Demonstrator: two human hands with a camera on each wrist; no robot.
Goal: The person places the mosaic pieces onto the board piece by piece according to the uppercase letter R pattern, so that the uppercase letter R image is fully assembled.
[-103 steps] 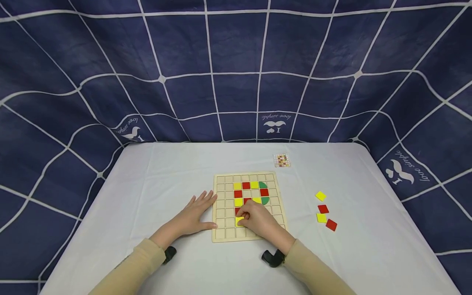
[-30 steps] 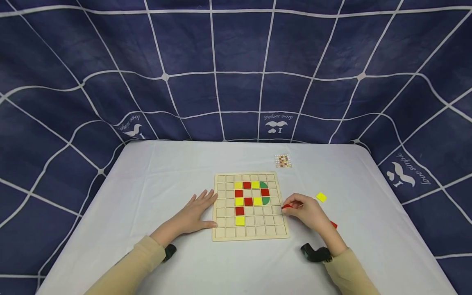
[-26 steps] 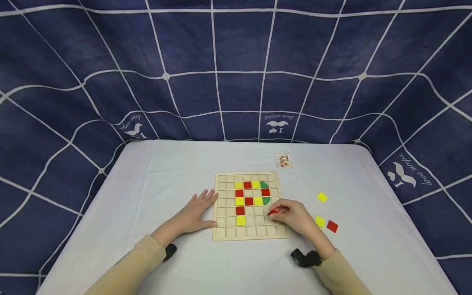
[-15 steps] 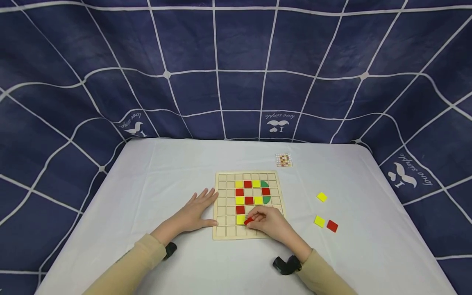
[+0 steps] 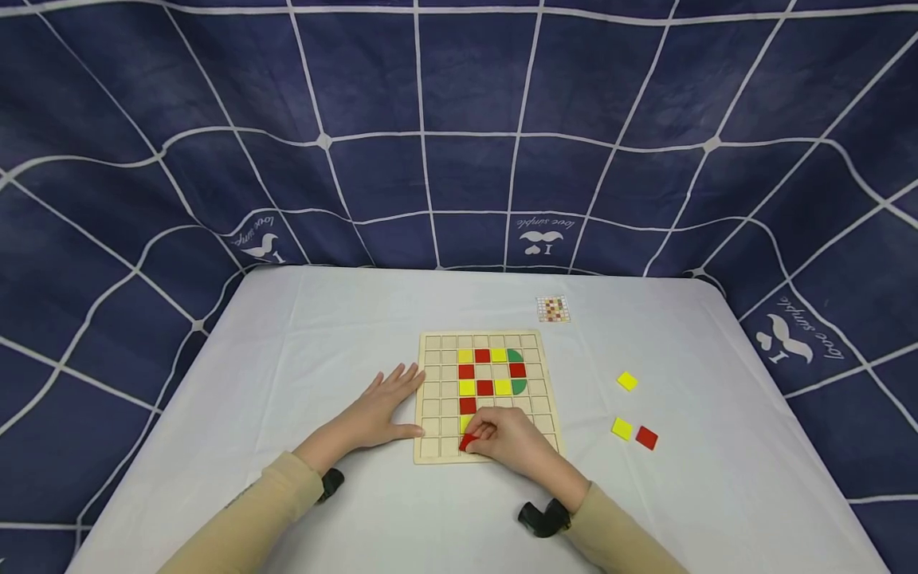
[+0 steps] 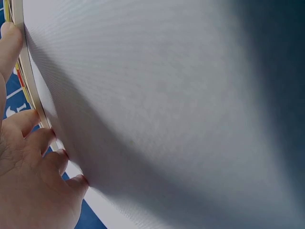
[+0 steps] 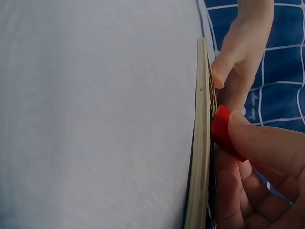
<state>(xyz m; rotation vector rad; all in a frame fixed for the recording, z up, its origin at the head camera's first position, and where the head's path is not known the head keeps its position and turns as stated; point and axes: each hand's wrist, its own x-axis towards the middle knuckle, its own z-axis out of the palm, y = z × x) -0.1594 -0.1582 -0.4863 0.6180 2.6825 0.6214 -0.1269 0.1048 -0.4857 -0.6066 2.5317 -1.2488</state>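
A wooden grid board lies on the table, with yellow and red square tiles and green rounded tiles seated in a P-like pattern. My right hand pinches a red square tile between thumb and fingers over the front row, just below a yellow tile it partly covers. In the right wrist view the red tile stands tilted at the board's surface, under the thumb. My left hand lies spread with straight fingers, its fingertips and thumb touching the board's left edge.
Right of the board lie two loose yellow tiles and a loose red tile. Behind the board is a small printed pattern card. A blue checked cloth hangs around the white-covered table.
My right hand emptied over the yellow tile, fetched a red tile from the right, and carried it left across the board to the front row. The left hand has stayed at the edge.
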